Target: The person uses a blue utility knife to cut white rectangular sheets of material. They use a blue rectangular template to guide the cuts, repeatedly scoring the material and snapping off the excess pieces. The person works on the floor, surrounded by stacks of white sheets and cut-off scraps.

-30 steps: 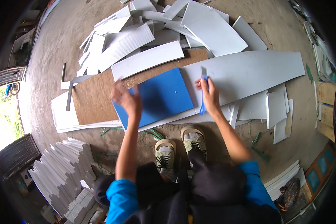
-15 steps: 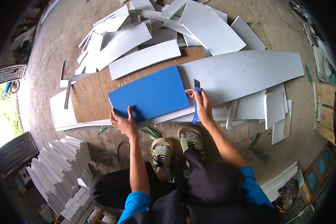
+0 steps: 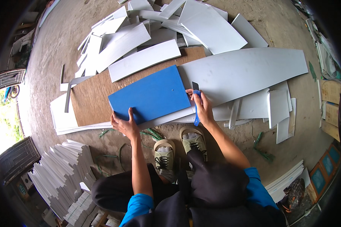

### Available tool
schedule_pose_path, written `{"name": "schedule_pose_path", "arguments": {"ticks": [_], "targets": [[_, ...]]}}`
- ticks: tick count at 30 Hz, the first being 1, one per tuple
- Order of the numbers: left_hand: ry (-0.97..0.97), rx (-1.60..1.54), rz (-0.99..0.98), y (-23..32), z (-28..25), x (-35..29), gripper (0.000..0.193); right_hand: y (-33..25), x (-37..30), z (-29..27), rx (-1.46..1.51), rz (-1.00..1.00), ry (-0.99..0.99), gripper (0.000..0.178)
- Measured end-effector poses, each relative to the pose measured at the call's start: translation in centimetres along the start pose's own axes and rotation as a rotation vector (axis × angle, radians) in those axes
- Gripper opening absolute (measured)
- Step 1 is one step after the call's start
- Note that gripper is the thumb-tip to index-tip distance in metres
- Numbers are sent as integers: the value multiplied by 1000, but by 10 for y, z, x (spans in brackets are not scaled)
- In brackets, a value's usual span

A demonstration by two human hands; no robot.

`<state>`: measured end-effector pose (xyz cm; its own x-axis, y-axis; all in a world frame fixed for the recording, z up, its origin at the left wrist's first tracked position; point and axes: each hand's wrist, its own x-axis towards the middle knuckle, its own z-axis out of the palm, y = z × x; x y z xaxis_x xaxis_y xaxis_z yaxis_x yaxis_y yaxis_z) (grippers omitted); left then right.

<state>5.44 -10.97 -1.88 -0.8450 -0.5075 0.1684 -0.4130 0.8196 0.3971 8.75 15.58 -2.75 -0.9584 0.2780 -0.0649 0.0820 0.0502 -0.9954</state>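
A blue rectangular panel [image 3: 149, 94] lies slantwise over the brown wooden board [image 3: 89, 100] and a long white sheet [image 3: 250, 70]. At the panel's lower left edge, my left hand [image 3: 127, 126] grips it, thumb on the top face and the other fingers along the near edge. My right hand [image 3: 204, 109] is closed round a blue-handled utility knife [image 3: 196, 120], its dark blade pointing away from me. Fingertips of that hand reach the panel's right edge. The blade stands just right of the panel, over the white sheet.
Beyond the board lies a heap of white offcuts [image 3: 121, 45]. A grey metal square [image 3: 68, 94] rests at the board's left end. White strips are stacked [image 3: 64, 174] at the lower left. Green straps [image 3: 258, 145] lie on the floor, near my shoes [image 3: 163, 155].
The knife and my right hand have shifted very slightly left, still beside the panel's right edge. My left hand keeps its hold, and the whole view has moved a little.
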Motion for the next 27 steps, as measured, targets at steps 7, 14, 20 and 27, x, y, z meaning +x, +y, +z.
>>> {"name": "schedule_pose_path", "arguments": {"ticks": [7, 14, 20, 27], "targets": [[2, 196, -78, 18, -4, -6, 73, 5, 4, -1, -64, -132, 55, 21], [-242, -165, 737, 129, 10, 7, 59, -26, 42, -8, -625, 96, -82, 20], [-276, -164, 890, 163, 59, 15, 36, -21, 56, -1, -344, 189, -27, 23], [-238, -148, 866, 162, 72, 10, 18, -19, 57, 5, -810, -51, 6, 21]]}}
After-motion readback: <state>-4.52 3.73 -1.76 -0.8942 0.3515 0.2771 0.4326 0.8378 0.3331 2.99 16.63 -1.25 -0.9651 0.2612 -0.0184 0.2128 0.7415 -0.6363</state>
